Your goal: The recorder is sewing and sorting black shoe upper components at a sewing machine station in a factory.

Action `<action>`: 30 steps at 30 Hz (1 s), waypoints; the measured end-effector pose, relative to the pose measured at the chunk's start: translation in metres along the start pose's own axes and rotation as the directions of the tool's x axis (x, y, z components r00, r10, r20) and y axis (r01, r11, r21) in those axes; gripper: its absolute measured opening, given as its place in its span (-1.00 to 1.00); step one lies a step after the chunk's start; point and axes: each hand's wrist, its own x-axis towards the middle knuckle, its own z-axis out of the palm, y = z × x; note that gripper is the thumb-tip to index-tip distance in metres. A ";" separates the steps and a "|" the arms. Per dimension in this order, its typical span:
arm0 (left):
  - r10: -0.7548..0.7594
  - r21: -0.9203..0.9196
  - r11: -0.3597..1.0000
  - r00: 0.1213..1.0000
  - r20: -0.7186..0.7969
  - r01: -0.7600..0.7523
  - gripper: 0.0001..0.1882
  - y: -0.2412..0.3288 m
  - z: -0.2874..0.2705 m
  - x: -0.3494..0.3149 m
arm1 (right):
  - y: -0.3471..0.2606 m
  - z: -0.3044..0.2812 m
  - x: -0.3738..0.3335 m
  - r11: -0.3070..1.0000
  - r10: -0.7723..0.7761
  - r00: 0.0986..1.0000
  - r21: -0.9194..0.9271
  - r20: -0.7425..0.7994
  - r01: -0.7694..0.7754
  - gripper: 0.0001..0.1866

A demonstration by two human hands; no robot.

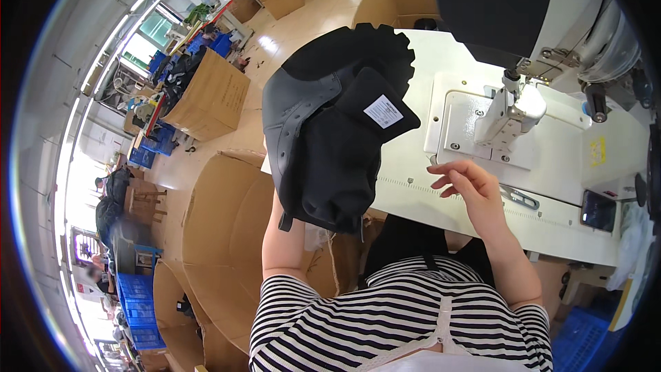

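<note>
A black and grey boot (337, 158) with a notched edge, a row of eyelets and a white label (383, 111) is held up at the left edge of the white machine table (427, 196). My left forearm (281, 251) rises behind it; the boot hides that hand almost wholly, fingers included. To the right, my right hand (474, 189) hovers over the front of the table, holding nothing, with loosely bent fingers apart. Beyond it stands the sewing machine's metal work post (506, 120), beneath a large dark head (492, 7).
Near my right hand lies a slim metal tool (520, 198); a phone (597, 210) rests farther right. A large open cardboard box (224, 227) stands at my left. Another carton (396, 0) is behind the table. Blue crates (138, 310) sit at the far left.
</note>
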 end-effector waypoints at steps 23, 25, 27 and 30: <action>-0.070 0.591 0.792 0.985 -0.159 0.152 -0.46 -0.159 -0.008 0.075 | 0.029 0.012 -0.032 0.898 0.303 0.953 -0.334 -0.004 -0.287 -0.77; 0.083 0.627 0.774 0.966 -0.246 0.093 -0.41 -0.162 -0.095 0.034 | 0.037 0.024 -0.025 0.918 0.274 0.961 -0.308 0.037 -0.249 -0.76; 0.194 0.766 0.598 0.886 -0.421 0.233 -0.51 -0.160 -0.185 -0.025 | 0.043 0.038 -0.013 0.885 0.280 0.956 -0.409 0.089 -0.221 -0.78; 0.242 0.782 0.430 0.777 -0.582 0.452 -0.55 -0.168 -0.320 -0.150 | 0.058 0.078 0.008 0.849 0.235 0.960 -0.513 0.153 -0.126 -0.81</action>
